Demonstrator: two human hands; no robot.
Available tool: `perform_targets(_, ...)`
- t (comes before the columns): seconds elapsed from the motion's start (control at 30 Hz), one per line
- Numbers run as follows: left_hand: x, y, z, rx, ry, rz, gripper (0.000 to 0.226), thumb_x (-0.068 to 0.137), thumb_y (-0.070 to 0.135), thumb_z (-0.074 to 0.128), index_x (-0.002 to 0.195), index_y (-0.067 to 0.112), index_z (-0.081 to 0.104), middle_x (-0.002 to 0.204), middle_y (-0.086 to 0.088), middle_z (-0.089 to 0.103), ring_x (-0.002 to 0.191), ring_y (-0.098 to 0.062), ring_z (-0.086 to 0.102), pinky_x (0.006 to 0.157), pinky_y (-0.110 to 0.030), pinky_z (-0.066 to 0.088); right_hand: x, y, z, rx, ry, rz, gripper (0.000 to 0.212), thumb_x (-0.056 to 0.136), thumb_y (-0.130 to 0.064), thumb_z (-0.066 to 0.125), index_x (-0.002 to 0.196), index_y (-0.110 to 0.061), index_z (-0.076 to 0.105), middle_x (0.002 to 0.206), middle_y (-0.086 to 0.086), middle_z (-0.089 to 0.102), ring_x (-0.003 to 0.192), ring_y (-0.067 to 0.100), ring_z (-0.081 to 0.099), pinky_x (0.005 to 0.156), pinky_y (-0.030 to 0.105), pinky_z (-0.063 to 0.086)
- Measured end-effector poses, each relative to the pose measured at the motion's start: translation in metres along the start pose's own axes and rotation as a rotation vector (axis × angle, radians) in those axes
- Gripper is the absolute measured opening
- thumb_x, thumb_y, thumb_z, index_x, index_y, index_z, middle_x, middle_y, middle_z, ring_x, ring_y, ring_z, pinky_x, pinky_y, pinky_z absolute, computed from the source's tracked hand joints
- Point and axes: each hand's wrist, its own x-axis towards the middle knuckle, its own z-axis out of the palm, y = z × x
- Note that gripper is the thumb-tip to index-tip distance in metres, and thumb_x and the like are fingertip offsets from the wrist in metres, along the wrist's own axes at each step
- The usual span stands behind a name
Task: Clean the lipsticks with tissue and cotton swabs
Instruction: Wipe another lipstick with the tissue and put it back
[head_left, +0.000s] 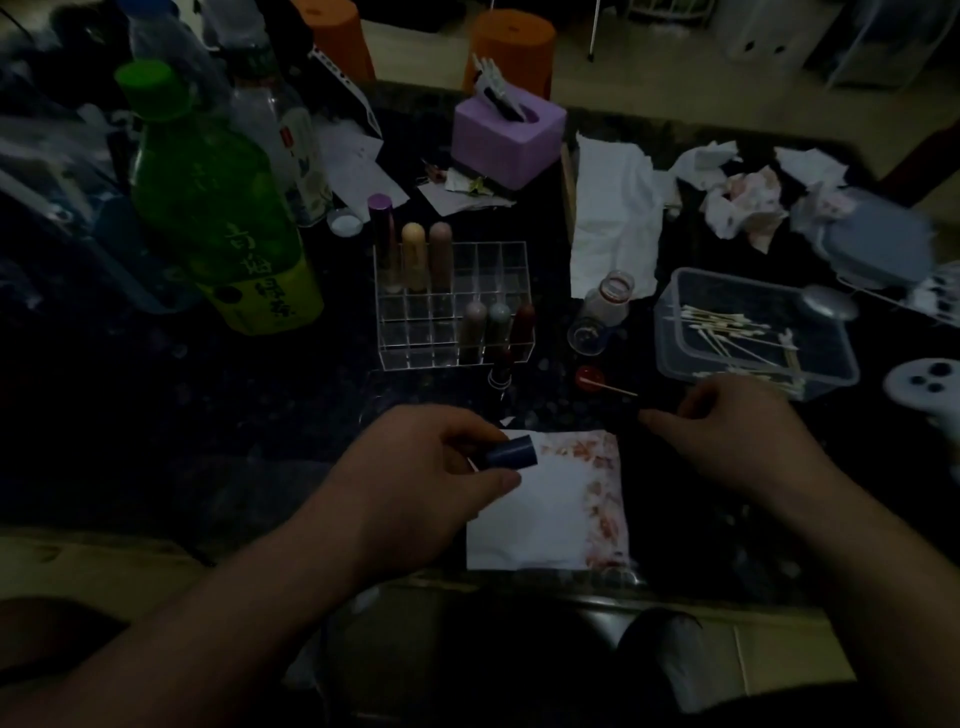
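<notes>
My left hand (431, 467) grips a short dark blue lipstick tube (511, 451) over a folded white tissue (540, 509) stained red along its right edge. To the right of the tissue, my right hand (727, 431) has its fingers curled with the fingertips together; the dark hides whether they pinch anything. A clear acrylic organizer (415, 332) holds several capped lipsticks. In front of it stands one open dark red lipstick (501, 369). A used cotton swab (610, 387) lies across a small red cap (589, 375). A clear tub of cotton swabs (748, 338) sits at the right.
A green bottle (208, 208) and clear bottles stand at the left. A purple tissue box (506, 140) is at the back, with a small glass bottle (608, 296), crumpled stained tissues (748, 202), a grey lidded container (878, 239) and a white controller (924, 387). The table's front edge (519, 577) is near me.
</notes>
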Motion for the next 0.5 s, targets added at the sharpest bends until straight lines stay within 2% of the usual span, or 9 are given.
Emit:
perform_targets(0.1,0.0,0.006,0.006,-0.155,0.013,0.022,0.026,0.083,0.03,0.079,0.106,0.033,0.068,0.077,0.009,0.071,0.064,-0.006,0.07,0.061,-0.016,0.055,0.004,0.001,0.007,0.123,0.017,0.017,0.038,0.077,-0.039,0.08,0.087,-0.013,0.053,0.076,0.0,0.06,0.07,0.013,0.057,0.055,0.028,0.039)
perform_targets(0.23,0.003,0.011,0.015,-0.44,-0.004,-0.046,0.016,0.085,0.02,0.076,0.099,0.022,0.069,0.078,-0.002,0.072,0.059,-0.017,0.067,0.058,-0.026,0.056,0.008,-0.004,0.019,0.24,-0.049,-0.02,0.049,0.08,-0.033,0.079,0.119,-0.018,0.055,0.084,-0.006,0.064,0.075,0.007,0.059,0.06,0.025,0.043)
perform_targets(0.3,0.005,0.009,0.021,-0.62,-0.035,-0.125,0.005,0.088,0.015,0.073,0.092,0.018,0.074,0.072,-0.004,0.068,0.058,-0.019,0.059,0.06,-0.031,0.051,0.012,-0.007,0.023,0.206,-0.029,-0.053,0.044,0.081,-0.029,0.078,0.119,-0.017,0.06,0.084,-0.007,0.063,0.075,0.008,0.058,0.061,0.023,0.04)
perform_targets(0.37,0.007,0.007,0.026,-0.819,-0.048,-0.231,0.01,0.089,0.009,0.068,0.087,0.014,0.077,0.068,-0.005,0.057,0.059,-0.018,0.05,0.059,-0.033,0.044,0.015,-0.01,0.025,0.194,-0.002,-0.074,0.032,0.082,-0.025,0.077,0.112,-0.019,0.065,0.087,-0.005,0.064,0.078,0.01,0.057,0.064,0.022,0.04)
perform_targets(0.5,0.012,0.006,0.027,-1.041,-0.052,-0.306,0.012,0.091,0.006,0.061,0.095,0.0,0.071,0.074,-0.008,0.04,0.058,-0.015,0.037,0.053,-0.029,0.038,0.019,-0.017,0.027,0.239,0.06,-0.152,0.013,0.084,-0.021,0.075,0.097,-0.021,0.07,0.092,-0.004,0.068,0.078,0.006,0.058,0.064,0.015,0.04)
